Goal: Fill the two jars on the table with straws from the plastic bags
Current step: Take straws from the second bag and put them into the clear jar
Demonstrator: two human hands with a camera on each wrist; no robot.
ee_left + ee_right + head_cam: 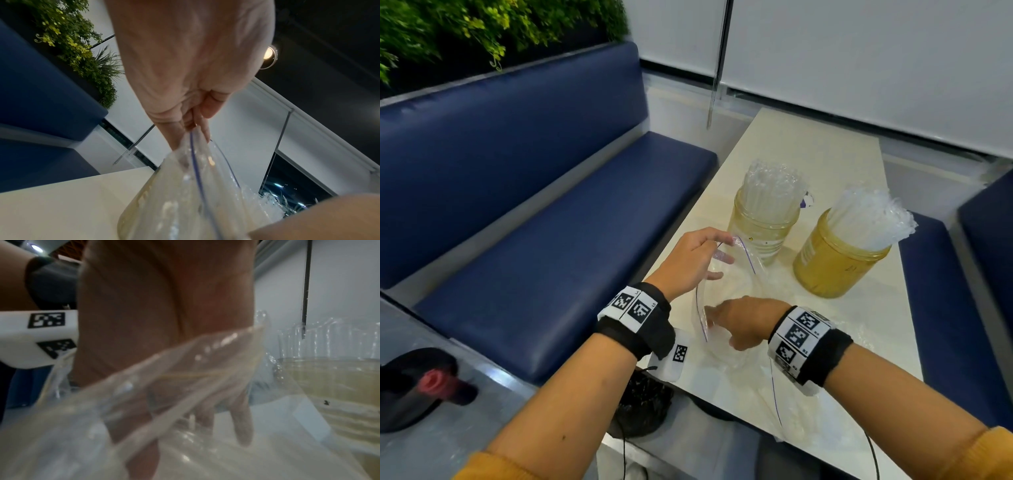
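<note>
Two jars stand on the cream table (808,144). The pale left jar (762,228) and the amber right jar (835,263) both hold bundles of clear straws (869,216) that stick out above their rims. In front of them a clear zip bag (726,291) with a blue seal line stands open. My left hand (724,250) pinches its upper rim, which the left wrist view shows between thumb and fingers (197,129). My right hand (719,327) reaches into the bag's mouth, fingers (243,426) straight behind the plastic. I cannot tell whether straws are in the bag.
A second flattened clear bag (825,425) lies on the near right part of the table. Blue padded benches (544,246) flank the table on both sides. A blind cord (714,89) hangs behind it, and a black object (640,407) sits below the near table edge.
</note>
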